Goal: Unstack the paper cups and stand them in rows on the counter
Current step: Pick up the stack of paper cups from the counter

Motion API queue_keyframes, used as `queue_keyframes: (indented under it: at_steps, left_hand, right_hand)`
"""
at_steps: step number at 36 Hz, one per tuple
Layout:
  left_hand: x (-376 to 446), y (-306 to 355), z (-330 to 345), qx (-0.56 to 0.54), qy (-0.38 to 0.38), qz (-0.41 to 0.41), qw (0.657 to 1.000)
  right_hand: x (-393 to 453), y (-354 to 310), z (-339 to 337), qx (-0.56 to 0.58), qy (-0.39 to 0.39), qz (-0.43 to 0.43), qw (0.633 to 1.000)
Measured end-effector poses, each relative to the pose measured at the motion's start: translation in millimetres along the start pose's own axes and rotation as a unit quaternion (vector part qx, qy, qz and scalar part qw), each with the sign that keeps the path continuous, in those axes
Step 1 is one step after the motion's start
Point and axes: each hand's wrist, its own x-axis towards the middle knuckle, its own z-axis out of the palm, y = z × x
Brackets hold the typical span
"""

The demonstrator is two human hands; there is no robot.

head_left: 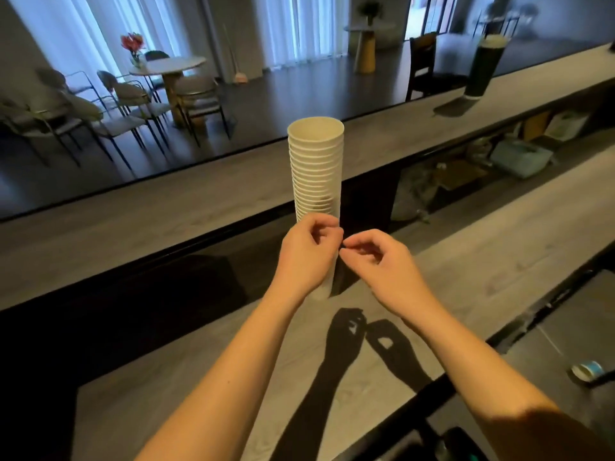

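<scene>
**Tall cup stack stands on the counter, both hands at its lower half**

A dark cylindrical container (482,66) stands far right on the raised ledge of the bar, well apart from the work. Below that ledge, on the right, an open shelf (482,161) holds boxes and a pale bin, too dim to identify. At the near right edge lies a small roll of tape (587,370). Beyond the bar, far left, a round table (168,66) with a vase of red flowers (133,44) is ringed by chairs (133,94). Nothing stands between the hands and the cups.

The stack of paper cups (316,168) stands upright on the grey counter (482,261), near the middle, its open mouth up.

The left hand (307,254) is in front of the lower part of the stack, hiding it; its fingers (321,224) are curled, but whether they grip the cups cannot be told. The right hand (377,261) sits just beside the stack on its right, fingers curled loosely inward with the tips meeting those of the left hand; no cup is visibly in its hold. Both hands cast shadows on the near counter.
</scene>
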Motion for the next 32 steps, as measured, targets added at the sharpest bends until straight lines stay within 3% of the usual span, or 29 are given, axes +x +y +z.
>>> queue_keyframes:
  at_steps: [7, 12, 18, 26, 32]
  left_hand:
    - [66.9, 13.4, 5.9, 0.1, 0.141, 0.034, 0.984]
    - [99.2, 0.7, 13.1, 0.062, 0.114, 0.026, 0.991]
    - [103.4, -12.0, 21.1, 0.032, 0.085, 0.008, 0.996]
    - [113.1, -10.4, 19.3, 0.073, 0.158, 0.023, 0.985]
    - [122.7, 46.8, 4.2, 0.03, 0.248, 0.109, 0.962]
  right_hand:
    - [72.0, -3.6, -3.5, -0.047, -0.018, -0.028, 0.998]
    - [119.5, 14.0, -7.1, -0.081, -0.033, -0.015, 0.996]
    - [158.3, 27.7, 2.6, -0.079, -0.129, 0.0, 0.988]
    - [177.0, 38.0, 10.7, -0.083, -0.142, -0.009, 0.986]
    - [178.2, 36.5, 8.4, -0.085, -0.156, 0.011, 0.984]
